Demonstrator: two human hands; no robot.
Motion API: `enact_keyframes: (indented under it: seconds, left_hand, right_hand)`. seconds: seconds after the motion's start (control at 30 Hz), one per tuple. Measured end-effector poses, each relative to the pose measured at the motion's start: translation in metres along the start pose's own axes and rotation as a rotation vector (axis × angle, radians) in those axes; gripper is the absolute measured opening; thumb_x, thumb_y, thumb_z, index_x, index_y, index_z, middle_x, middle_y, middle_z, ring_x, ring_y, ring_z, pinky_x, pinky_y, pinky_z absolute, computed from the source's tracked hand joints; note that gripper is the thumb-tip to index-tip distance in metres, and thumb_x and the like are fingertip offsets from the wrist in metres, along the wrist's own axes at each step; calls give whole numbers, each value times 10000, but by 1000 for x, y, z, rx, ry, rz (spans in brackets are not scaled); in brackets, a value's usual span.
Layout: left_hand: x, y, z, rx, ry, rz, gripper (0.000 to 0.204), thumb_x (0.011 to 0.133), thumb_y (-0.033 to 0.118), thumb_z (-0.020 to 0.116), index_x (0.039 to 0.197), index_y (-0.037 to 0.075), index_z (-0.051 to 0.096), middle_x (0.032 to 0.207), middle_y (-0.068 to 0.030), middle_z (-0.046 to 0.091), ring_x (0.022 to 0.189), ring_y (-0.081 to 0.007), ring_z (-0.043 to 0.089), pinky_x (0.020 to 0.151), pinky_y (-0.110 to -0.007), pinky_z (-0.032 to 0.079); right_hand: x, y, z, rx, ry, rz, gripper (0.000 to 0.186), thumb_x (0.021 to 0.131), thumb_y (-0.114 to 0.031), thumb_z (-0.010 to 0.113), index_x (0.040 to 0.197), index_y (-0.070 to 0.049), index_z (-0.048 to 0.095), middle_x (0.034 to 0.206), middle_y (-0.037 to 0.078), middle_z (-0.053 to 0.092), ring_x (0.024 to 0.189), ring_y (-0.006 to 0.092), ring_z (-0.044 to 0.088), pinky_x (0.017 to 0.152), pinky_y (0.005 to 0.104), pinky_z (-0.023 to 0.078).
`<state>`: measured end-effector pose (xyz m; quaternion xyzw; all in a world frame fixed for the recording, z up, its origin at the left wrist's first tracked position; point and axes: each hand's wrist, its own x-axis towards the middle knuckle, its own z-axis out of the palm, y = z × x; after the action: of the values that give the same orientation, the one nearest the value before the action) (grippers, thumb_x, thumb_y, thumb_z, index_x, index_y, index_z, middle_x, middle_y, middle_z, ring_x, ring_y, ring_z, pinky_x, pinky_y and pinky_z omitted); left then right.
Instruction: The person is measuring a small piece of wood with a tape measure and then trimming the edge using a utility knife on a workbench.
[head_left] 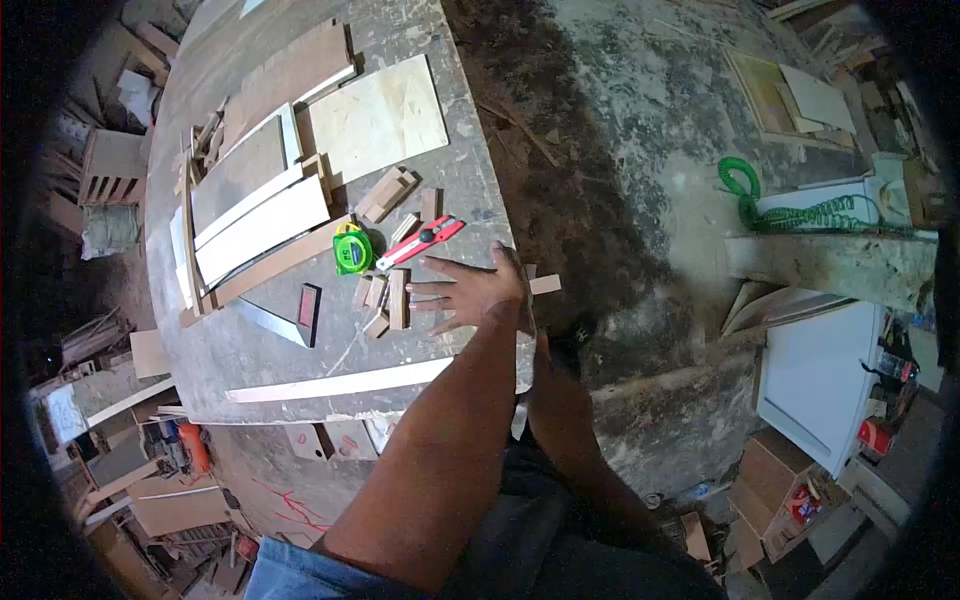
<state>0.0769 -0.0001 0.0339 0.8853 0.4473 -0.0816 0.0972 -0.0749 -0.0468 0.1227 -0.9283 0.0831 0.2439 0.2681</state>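
My left hand (475, 294) lies palm down near the table's right edge, its fingers spread, with nothing in its grip. Just past its fingertips are several small wooden blocks (398, 298). A red utility knife (425, 241) lies above the fingers, beside a bright green tape measure (352, 249). My right hand (529, 318) is at the table edge, mostly hidden behind my left wrist. A small pale wood piece (545, 285) sticks out beside it over the edge; whether my right fingers grip it is hidden.
The worn table (340, 355) carries a plywood sheet (385, 115), white strips (262, 235), a long pale strip (340, 381) and a dark-framed block (308, 315). A green coiled hose (800, 213) and a white panel (820, 370) are at the right.
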Motion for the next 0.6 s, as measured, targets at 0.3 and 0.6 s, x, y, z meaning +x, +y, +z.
enact_keyframes:
  seconds: [0.3,0.6]
  left_hand:
    - [11,-8,-13,-8,-22,-29,1130,758,653,594,1530,115,-32,1538,-331,-26,1418,-521,-17,1000,-783,65]
    - [11,-11,-2,-10,-3,-2,1139,750,646,604,1529,103,-26,1525,-354,-44,1404,-550,-19,968,-806,71]
  right_hand:
    - [-10,-27,-28,-173,-179,70,648,961,-137,477,1497,4,141,812,196,627,661,329,627,524,444,504]
    - [-12,-1,18,-68,-98,32,651,934,-84,470,1501,-6,160,801,212,621,675,351,625,580,458,528]
